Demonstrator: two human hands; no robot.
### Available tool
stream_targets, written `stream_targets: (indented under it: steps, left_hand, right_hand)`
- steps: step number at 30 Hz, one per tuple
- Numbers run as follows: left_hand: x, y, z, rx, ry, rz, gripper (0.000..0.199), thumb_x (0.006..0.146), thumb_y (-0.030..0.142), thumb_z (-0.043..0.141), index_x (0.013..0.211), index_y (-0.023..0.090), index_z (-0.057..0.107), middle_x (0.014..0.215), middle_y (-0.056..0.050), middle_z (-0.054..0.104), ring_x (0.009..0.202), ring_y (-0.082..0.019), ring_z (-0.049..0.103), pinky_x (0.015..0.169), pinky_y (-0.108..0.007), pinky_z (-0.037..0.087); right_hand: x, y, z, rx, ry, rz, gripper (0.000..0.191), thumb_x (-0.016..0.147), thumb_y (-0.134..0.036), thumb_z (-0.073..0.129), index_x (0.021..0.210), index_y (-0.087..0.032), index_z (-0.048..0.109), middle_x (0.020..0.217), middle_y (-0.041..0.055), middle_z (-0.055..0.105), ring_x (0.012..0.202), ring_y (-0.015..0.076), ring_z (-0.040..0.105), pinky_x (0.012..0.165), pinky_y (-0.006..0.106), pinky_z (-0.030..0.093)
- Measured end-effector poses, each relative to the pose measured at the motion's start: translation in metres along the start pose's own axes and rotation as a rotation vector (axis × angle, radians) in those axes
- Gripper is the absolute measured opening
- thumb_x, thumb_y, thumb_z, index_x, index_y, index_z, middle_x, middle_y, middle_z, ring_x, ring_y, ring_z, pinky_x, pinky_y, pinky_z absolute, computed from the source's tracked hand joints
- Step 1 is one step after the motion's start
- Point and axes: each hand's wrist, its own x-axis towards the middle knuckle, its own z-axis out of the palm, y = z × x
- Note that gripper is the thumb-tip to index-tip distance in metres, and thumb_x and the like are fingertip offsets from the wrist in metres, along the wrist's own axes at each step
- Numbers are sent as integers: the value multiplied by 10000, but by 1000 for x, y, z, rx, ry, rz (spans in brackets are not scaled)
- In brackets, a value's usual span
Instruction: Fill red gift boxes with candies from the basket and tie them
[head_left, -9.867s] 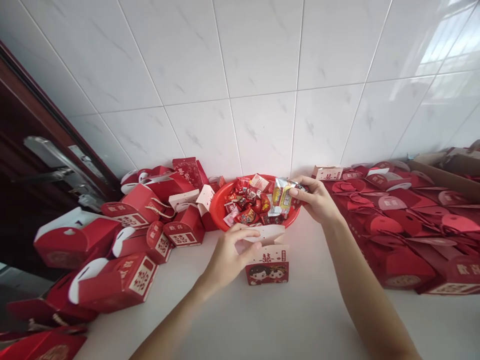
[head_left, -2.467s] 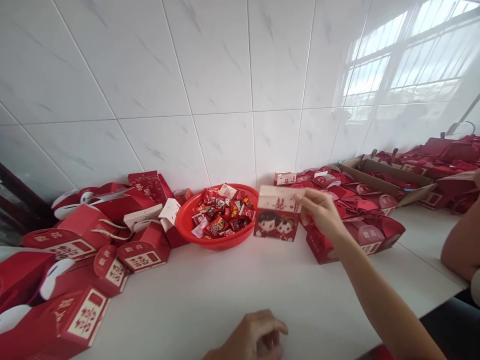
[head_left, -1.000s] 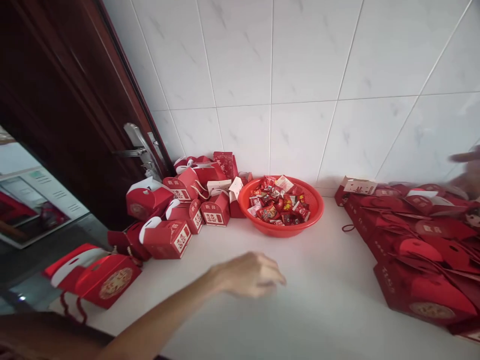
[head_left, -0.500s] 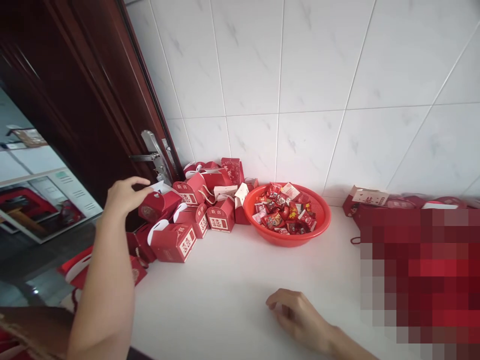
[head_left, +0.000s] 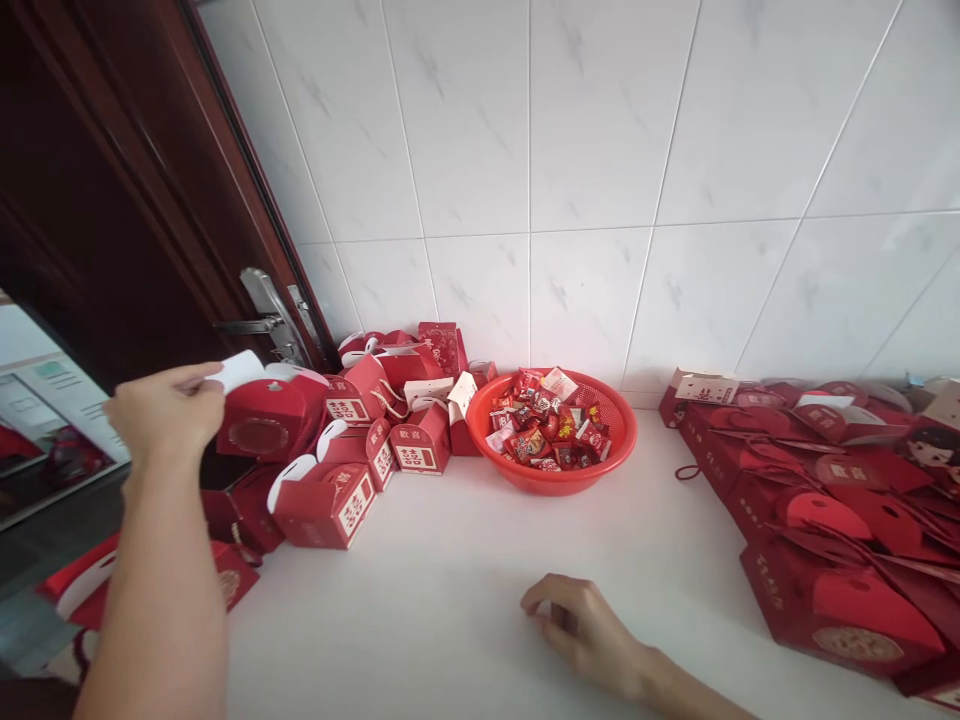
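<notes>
My left hand (head_left: 169, 415) is closed on the white inner flap of a red box (head_left: 270, 415), which sits among other red boxes at the left. Over the white tabletop (head_left: 420, 590), at the lower middle, my right hand (head_left: 577, 625) hangs with curled fingers; whether anything is inside them is hidden. Beyond it stands a red-orange plastic basket (head_left: 555, 483) holding wrapped candies (head_left: 551, 420). Just left of the basket is a red box with a white printed label (head_left: 421, 440).
Many red boxes (head_left: 840, 590) are packed together at the right. More stand at the left, one near the table edge (head_left: 232, 575). A tiled wall (head_left: 480, 150) rises behind, and a dark door (head_left: 142, 190) with a metal handle is at the left.
The view has turned to the right, showing more boxes there. My left hand has closed on the red box's flap, and the box appears raised and tilted differently. My right hand looks nearly unchanged.
</notes>
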Motion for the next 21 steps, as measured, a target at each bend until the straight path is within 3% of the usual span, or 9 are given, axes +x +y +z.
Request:
stream_targets:
  steps: [2, 5, 6, 8, 12, 14, 16, 18, 21]
  left_hand:
    - [-18, 26, -13, -49, 128, -92, 340, 682, 75, 594, 948, 90, 806, 729, -1, 771, 721, -191, 678, 831, -389, 581]
    - [-55, 62, -26, -262, 101, 225, 292, 769, 187, 581, 940, 124, 810, 897, 3, 800, 788, -172, 695, 814, -333, 582]
    - [-68, 73, -27, -356, 31, 277, 255, 770, 216, 600, 884, 123, 808, 870, -1, 797, 780, -172, 697, 806, -326, 583]
    - [-97, 91, -25, -540, -280, 312, 202, 752, 262, 679, 846, 131, 801, 857, -25, 794, 811, -199, 713, 790, -325, 586]
    - [-156, 115, -4, -768, -759, 460, 120, 769, 258, 702, 784, 185, 797, 845, -43, 793, 822, -221, 737, 785, -331, 602]
    - [-184, 122, 8, -801, -917, 474, 133, 794, 305, 726, 800, 192, 797, 851, -48, 791, 807, -220, 742, 764, -317, 605]
    - [-209, 125, 16, -775, -1034, 430, 180, 806, 363, 751, 833, 190, 795, 887, -55, 794, 840, -227, 746, 770, -308, 605]
    - [-229, 126, 22, -740, -1099, 391, 203, 813, 374, 761, 901, 195, 795, 951, -55, 796, 915, -231, 743, 820, -304, 602]
    - [-245, 123, 26, -742, -1167, 381, 261, 822, 259, 731, 1077, 233, 781, 1098, -32, 780, 1046, -221, 720, 915, -294, 586]
  right_hand:
    - [4, -6, -7, 11, 31, -21, 180, 860, -220, 533, 956, -204, 684, 890, 52, 702, 631, 145, 568, 626, 276, 481]
    - [13, -23, -25, 13, 181, -91, 194, 933, -295, 502, 999, -211, 663, 874, 49, 690, 644, 148, 589, 659, 290, 509]
    - [17, -30, -33, 3, 264, -123, 204, 950, -324, 497, 1006, -213, 659, 826, 40, 674, 642, 152, 586, 667, 297, 513]
    - [23, -48, -49, 12, 445, -178, 225, 975, -371, 500, 1028, -217, 654, 726, 21, 632, 654, 168, 588, 687, 312, 519]
    - [27, -84, -81, 81, 704, -291, 205, 991, -364, 537, 1106, -242, 654, 993, 75, 691, 814, 192, 646, 761, 340, 543]
    - [23, -98, -93, 29, 683, -364, 180, 993, -337, 546, 1066, -251, 686, 1117, 96, 687, 1021, 233, 655, 846, 366, 548]
    - [18, -107, -102, -87, 539, -408, 172, 986, -313, 566, 1013, -253, 725, 1156, 98, 686, 1144, 255, 627, 910, 381, 539]
    - [14, -112, -106, -219, 374, -418, 168, 976, -283, 585, 1012, -247, 745, 1189, 100, 678, 1138, 245, 630, 923, 380, 536]
    - [11, -111, -105, -422, 185, -387, 153, 954, -235, 614, 1039, -230, 741, 1232, 109, 662, 1085, 231, 631, 922, 387, 527]
